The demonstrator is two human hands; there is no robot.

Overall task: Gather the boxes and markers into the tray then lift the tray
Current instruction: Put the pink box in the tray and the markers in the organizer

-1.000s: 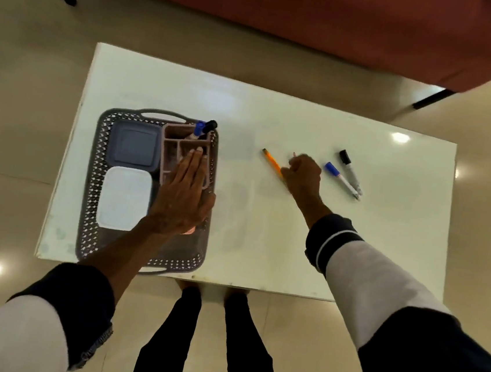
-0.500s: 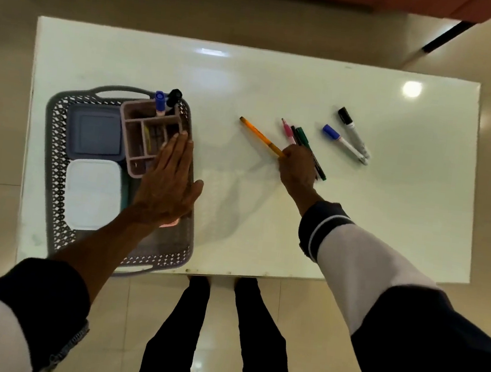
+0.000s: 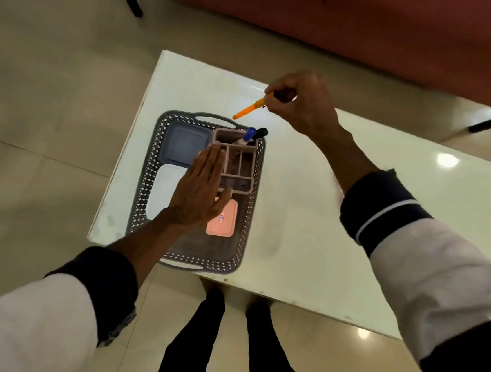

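A grey perforated tray [image 3: 254,186] lies at the near left of the white table [image 3: 310,223]. Inside it are a dark grey box [image 3: 183,144], a white box [image 3: 165,189], a pink box [image 3: 224,218] and a pink divided organizer [image 3: 237,166] with a blue-capped marker [image 3: 249,133] and a black-capped marker [image 3: 260,133] standing in its far slot. My left hand [image 3: 201,193] lies flat, fingers spread, on the organizer's left side. My right hand [image 3: 301,101] hovers beyond the tray, closed on an orange marker [image 3: 247,110] pointing down-left.
A red sofa [image 3: 376,27] with dark legs stands beyond the table. My legs [image 3: 230,345] are at the table's near edge. My right arm hides part of the table's right side.
My right hand picked up the orange marker from the table and carried it left, above the tray's far end. The other loose markers are out of sight. My left hand stayed on the organizer.
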